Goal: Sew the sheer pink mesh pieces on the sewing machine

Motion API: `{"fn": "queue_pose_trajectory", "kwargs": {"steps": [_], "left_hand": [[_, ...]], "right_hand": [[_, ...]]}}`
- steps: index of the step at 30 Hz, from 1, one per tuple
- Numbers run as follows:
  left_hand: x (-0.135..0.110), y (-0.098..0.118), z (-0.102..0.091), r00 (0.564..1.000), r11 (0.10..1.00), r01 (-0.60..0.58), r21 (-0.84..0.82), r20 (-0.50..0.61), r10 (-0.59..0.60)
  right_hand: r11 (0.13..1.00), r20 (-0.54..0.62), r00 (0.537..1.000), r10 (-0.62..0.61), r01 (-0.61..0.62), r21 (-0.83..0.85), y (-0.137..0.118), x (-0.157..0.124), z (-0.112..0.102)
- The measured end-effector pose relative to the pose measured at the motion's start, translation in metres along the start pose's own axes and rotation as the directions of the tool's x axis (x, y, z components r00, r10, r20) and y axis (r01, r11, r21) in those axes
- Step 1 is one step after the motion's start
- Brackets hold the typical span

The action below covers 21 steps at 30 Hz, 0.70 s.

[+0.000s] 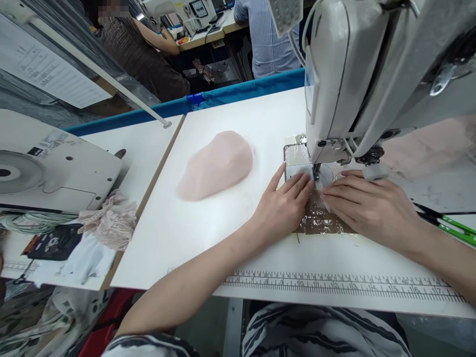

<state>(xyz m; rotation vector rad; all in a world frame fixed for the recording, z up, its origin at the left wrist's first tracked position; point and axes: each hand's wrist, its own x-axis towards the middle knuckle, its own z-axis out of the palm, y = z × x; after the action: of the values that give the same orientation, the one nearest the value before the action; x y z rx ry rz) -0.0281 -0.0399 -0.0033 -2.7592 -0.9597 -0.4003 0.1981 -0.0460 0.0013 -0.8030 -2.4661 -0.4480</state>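
Note:
A sewing machine [334, 84] stands over the right side of the white table, its presser foot [317, 171] low over the metal plate. My left hand [284, 206] lies flat beside the foot, fingers stretched out over the plate's near edge. On the other side of the foot, my right hand [366, 203] has its fingers pressed together on a thin, sheer piece of fabric [326, 199]. Much of that fabric is hidden by both hands. Clear-taped brown sheeting [327, 223] covers the bed below them. To the left lies a pale pink sheer fabric piece [219, 166].
Green-handled scissors [457, 228] lie at the right, near more pink fabric [427, 146]. A printed ruler [334, 287] runs along the front edge. At left are another machine [52, 163] and bunched pink fabric [111, 220]. Two people sit beyond the blue cloth edge [245, 89].

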Motion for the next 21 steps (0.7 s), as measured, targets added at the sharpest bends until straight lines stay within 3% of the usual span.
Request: {"fn": "queue_pose_trajectory", "kwargs": {"steps": [15, 21], "left_hand": [[-0.0019, 0.0054, 0.0, 0.994, 0.999, 0.01, -0.046, -0.108, -0.015], [0.0029, -0.0006, 0.0022, 0.996, 0.999, 0.036, -0.04, -0.084, -0.039]], "right_hand": [[0.998, 0.034, 0.997, 0.064, -0.065, 0.023, -0.0082, -0.0035, -0.0026], [0.996, 0.037, 0.995, 0.089, -0.089, 0.003, -0.007, -0.001, -0.0018]]}}
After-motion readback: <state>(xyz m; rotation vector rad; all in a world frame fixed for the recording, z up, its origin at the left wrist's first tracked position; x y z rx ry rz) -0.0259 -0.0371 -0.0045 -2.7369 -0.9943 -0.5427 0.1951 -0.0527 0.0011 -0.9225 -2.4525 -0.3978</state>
